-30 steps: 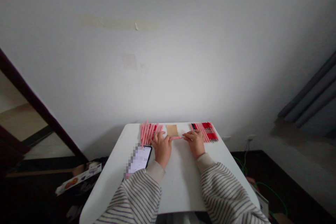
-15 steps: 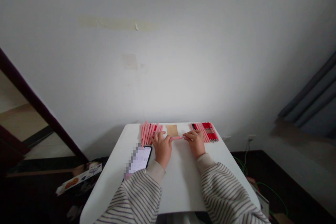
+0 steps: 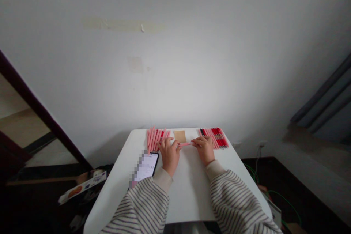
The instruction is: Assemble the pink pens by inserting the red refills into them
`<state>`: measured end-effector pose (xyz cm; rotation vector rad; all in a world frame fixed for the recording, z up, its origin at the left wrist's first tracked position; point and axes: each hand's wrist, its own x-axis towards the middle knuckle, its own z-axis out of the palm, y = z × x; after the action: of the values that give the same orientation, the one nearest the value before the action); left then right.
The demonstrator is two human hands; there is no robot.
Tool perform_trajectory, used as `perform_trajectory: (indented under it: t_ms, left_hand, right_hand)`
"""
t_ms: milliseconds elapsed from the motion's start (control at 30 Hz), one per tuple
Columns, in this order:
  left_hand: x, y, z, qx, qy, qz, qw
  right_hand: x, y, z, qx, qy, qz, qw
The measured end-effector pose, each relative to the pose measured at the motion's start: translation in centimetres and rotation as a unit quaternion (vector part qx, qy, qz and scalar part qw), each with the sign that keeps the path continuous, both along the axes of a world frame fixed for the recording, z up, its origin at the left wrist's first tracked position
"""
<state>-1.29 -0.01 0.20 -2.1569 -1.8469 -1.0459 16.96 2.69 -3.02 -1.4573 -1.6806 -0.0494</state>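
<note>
A slim pink pen [image 3: 185, 144] lies level between my two hands, just above the white table [image 3: 192, 190]. My left hand [image 3: 169, 153] pinches its left end, and my right hand [image 3: 204, 149] grips the right end. Beyond the pen is a small tan paper square [image 3: 180, 136]. Next to my left fingers, several pink pens [image 3: 153, 139] lie in a loose group, some showing red. By my right hand, a row of pink, red and dark pens [image 3: 218, 137] lies side by side. The fingertips partly cover the pen's ends.
A phone [image 3: 146, 166] with a lit screen lies on the table, left of my left wrist. The wall [image 3: 175, 73] stands right behind the table. On the floor are a printed box [image 3: 82, 188] at left and green cables [image 3: 285, 199] at right.
The hands and the pen have hardly moved. Both hands keep their grip on the pen's ends.
</note>
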Motion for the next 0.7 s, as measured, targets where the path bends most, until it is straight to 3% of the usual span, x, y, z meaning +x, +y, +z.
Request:
perform_trajectory:
  t_ms: [333, 700]
  left_hand:
    - [-0.02, 0.48, -0.86, 0.006, 0.013, 0.02, 1.0]
    - [-0.12, 0.1, -0.39, 0.004, -0.008, 0.008, 1.0]
  right_hand:
    - [-0.22, -0.17, 0.3, -0.004, 0.006, 0.004, 1.0]
    - [0.03, 0.25, -0.13, 0.008, 0.006, 0.015, 1.0]
